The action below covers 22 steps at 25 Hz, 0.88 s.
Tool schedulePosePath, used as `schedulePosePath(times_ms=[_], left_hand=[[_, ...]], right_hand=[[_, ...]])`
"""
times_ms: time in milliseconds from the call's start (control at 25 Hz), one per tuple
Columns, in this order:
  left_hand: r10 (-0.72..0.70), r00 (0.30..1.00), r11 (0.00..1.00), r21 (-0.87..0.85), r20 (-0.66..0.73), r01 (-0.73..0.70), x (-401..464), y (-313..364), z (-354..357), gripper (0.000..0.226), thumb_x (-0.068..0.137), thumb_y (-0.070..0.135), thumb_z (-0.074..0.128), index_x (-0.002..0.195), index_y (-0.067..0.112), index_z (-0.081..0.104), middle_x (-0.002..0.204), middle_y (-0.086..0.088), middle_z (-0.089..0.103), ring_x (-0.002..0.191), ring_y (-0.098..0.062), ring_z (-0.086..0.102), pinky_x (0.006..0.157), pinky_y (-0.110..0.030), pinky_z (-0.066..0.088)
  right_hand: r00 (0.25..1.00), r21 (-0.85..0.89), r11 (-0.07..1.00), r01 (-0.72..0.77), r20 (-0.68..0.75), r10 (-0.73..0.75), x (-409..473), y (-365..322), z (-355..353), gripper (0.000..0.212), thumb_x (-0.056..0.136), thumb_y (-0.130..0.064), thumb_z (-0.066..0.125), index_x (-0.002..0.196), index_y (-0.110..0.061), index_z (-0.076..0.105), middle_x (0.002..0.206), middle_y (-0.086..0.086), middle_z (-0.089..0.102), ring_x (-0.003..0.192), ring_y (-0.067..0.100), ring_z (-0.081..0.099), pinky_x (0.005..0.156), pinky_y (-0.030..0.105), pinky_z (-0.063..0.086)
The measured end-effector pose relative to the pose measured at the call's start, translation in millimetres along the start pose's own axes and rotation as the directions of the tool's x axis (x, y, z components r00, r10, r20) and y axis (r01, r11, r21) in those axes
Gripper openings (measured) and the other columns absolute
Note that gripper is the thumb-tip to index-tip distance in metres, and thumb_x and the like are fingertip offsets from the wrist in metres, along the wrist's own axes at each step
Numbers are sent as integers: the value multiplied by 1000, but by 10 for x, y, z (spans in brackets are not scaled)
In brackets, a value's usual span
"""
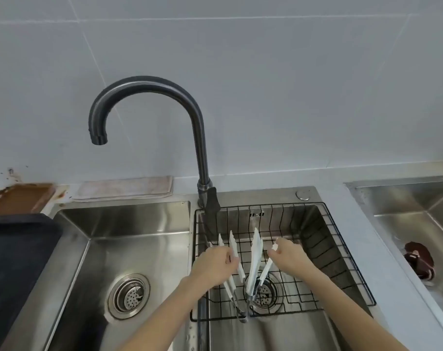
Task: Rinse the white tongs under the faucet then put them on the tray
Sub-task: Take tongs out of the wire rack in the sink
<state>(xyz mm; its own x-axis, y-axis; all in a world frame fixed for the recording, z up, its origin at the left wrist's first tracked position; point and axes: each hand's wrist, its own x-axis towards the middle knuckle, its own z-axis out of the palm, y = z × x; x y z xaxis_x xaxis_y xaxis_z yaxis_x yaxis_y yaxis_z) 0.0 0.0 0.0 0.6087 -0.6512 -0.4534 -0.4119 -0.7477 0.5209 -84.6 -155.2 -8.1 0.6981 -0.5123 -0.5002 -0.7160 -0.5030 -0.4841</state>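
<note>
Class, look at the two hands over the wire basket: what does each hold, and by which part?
Left hand grips one pair of white tongs mid-arm; right hand pinches another pair near an arm's tip.

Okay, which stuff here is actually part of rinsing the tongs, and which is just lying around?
Job: white tongs, both hands (left, right), faucet, dark tray.

Lying around: folded cloth, wire basket, brown board, dark red thing.

White tongs (pixel 256 259), arms splayed, tips up, over the right basin's wire basket; dark tray (pixel 18 262) far left.
</note>
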Motion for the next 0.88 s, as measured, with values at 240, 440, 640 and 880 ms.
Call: schedulePosePath(times_ms=[240, 440, 640, 880], left_hand=[[-134, 988, 990, -41, 78, 138, 205, 2, 240, 34, 91, 42, 41, 60, 28, 41, 63, 10, 43, 68, -14, 50, 76, -27, 47], [-146, 987, 988, 52, 67, 143, 291, -6, 303, 36, 90, 49, 41, 70, 20, 50, 59, 9, 44, 58, -11, 49, 56, -24, 39], [-166, 985, 986, 30, 38, 165, 264, 43, 291, 33, 90, 44, 42, 65, 23, 46, 59, 12, 44, 72, -15, 53, 50, -19, 34], [-101, 987, 992, -93, -125, 90, 66, 71, 264, 33, 90, 38, 45, 110, 15, 59, 90, 6, 61, 90, -17, 62, 71, -25, 44]], right_hand=[[984, 125, 982, -141, 130, 125, 90, 106, 206, 30, 96, -32, 40, 94, -5, 53, 64, -1, 48, 61, 15, 49, 58, 23, 40], [965, 320, 916, -242, 174, 194, 166, 139, 294, 15, 92, -21, 49, 93, -7, 54, 74, 1, 63, 66, 12, 63, 62, 23, 55], [967, 394, 884, -251, 141, 212, 147, 100, 286, 20, 91, -16, 51, 102, -1, 58, 73, 3, 63, 61, 9, 60, 50, 16, 53], [988, 482, 865, -142, 19, 152, -33, -32, 223, 37, 91, -13, 50, 126, -1, 47, 91, 7, 62, 71, 15, 62, 49, 14, 51]])
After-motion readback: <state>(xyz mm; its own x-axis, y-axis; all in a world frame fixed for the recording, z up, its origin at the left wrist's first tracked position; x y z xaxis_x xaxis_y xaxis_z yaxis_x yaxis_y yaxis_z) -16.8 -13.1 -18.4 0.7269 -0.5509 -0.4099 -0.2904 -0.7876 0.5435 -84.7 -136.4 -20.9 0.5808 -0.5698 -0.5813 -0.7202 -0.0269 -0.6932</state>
